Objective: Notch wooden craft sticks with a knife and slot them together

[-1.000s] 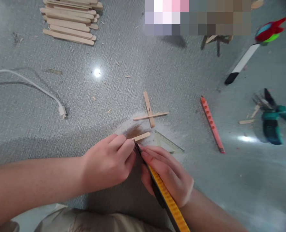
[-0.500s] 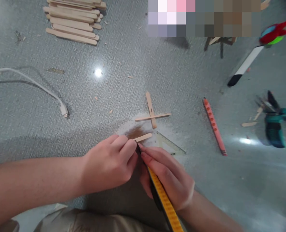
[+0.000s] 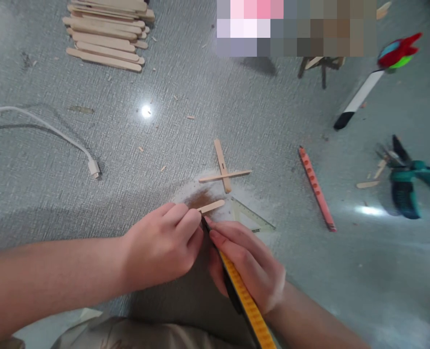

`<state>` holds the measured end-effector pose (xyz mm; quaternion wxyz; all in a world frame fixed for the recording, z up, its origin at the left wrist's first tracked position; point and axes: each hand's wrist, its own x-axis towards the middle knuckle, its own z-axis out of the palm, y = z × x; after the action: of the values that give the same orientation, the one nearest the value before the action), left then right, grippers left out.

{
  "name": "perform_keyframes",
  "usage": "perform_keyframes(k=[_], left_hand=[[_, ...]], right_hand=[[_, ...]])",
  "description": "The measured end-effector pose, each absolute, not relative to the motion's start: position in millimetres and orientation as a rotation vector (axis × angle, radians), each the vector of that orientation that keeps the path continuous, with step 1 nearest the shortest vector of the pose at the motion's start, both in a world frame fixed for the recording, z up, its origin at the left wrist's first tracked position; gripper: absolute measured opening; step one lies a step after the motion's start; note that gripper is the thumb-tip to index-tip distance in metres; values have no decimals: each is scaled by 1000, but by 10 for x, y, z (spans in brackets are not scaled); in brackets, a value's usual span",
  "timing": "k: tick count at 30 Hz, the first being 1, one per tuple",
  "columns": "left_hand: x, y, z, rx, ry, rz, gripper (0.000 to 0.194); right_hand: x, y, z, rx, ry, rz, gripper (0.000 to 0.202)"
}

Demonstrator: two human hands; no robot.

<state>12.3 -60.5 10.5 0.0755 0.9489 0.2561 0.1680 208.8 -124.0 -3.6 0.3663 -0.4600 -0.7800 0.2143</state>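
Note:
My left hand point(image 3: 167, 242) is closed on a popsicle stick point(image 3: 214, 206), pressing it near the table; the stick's right end sticks out past the knuckles. In my right hand point(image 3: 251, 261) is a yellow and black utility knife point(image 3: 244, 293), gripped near its front. Its dark tip meets the stick beside my left fingers. Just beyond lie two crossed sticks, one with a small slot point(image 3: 219, 157) and a thinner one point(image 3: 240, 175) over it. A clear set square point(image 3: 251, 215) rests right of the held stick, amid pale dust and a brown patch.
A pile of popsicle sticks point(image 3: 107, 36) lies at the far left, with a white cable point(image 3: 55, 123) nearer. To the right are a coral pencil point(image 3: 316, 188), a white pen with a red topper point(image 3: 362, 92) and teal-handled pliers point(image 3: 404, 182). Wood scraps dot the table.
The view has shifted slightly, so the table's things appear a little further left. Both hands keep the same grips, with the knife tip still at the stick.

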Motion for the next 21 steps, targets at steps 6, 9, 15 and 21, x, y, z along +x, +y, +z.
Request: perform_keyframes(k=[6, 9, 15, 21], left_hand=[[123, -594, 101, 2844, 752, 534, 26], [127, -593, 101, 2836, 760, 538, 25], [131, -588, 112, 2819, 778, 555, 27], [139, -624, 111, 2849, 823, 503, 20]], right_hand=[[2090, -1278, -44, -1229, -1936, 562, 46], [2097, -1280, -63, -1223, -1942, 581, 45], [2082, -1265, -69, -1225, -1936, 570, 47], [2091, -1208, 7, -1220, -1976, 645, 49]])
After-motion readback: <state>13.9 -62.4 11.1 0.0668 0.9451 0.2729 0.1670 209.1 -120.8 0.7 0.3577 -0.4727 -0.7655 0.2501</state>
